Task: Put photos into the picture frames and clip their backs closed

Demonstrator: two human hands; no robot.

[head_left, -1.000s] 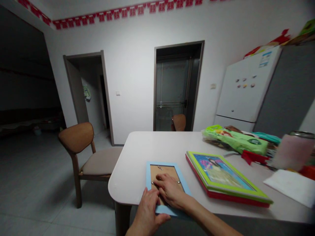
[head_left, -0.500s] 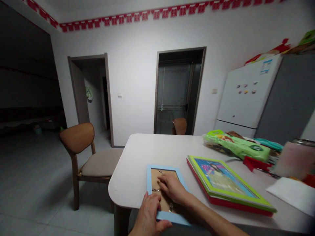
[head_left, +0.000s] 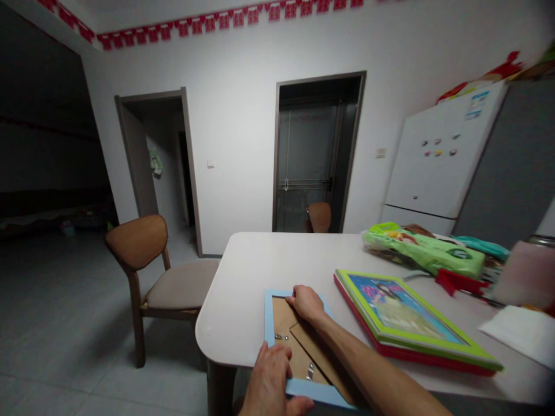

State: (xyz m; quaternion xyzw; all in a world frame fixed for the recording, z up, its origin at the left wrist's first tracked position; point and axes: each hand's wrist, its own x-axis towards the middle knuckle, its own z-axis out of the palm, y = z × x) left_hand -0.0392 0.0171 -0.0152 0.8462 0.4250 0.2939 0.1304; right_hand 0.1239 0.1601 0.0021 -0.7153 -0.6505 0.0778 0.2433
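Note:
A light blue picture frame point(head_left: 267, 318) lies face down at the near edge of the table, its brown backing board point(head_left: 303, 364) showing. Small metal fittings point(head_left: 281, 337) sit on the board along its left and near sides. My left hand point(head_left: 271, 375) grips the frame's near left corner, the thumb over the near rim and the fingers over the left side. At the far rim, my right hand point(head_left: 309, 304) has its fingers pressed together on the board's far edge; what they pinch is hidden. My right forearm covers the frame's right side.
To the right lie stacked frames, a green picture frame point(head_left: 390, 335) above a red one. Behind them are a green packet point(head_left: 433, 251), a red object point(head_left: 462, 283), a pinkish container point(head_left: 526, 274) and white paper point(head_left: 522, 335). A wooden chair point(head_left: 136, 242) stands left of the table point(head_left: 243, 271).
My right hand has moved from the middle of the backing board to its far edge. More of the board shows, with its stand flap outlined. My left hand keeps its hold.

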